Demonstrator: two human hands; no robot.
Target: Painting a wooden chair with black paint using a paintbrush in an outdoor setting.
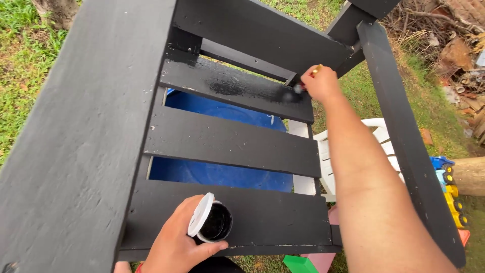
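- Black slatted wooden chair frame, far slat glistening wet.
- Small paint cup rests on the near slat, towards its left end.

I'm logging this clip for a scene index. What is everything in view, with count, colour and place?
Wooden frame: one, black, fills the left and centre.
Slats: three, black, across the frame; the far one glistens wet.
Barrel: one, blue, under the slats.
Plastic chair: one, white, beneath the frame at right.
Toy truck: one, blue and yellow, on the grass at far right.
Log: one, brown, right edge.
Debris pile: one, brown, top right.
Grass: green, all around.
Paint pot: one, white with black paint inside, on the near slat.
Brush: one, pale handle, at the far slat.
Left hand: grip on the paint pot.
Right hand: grip on the brush.
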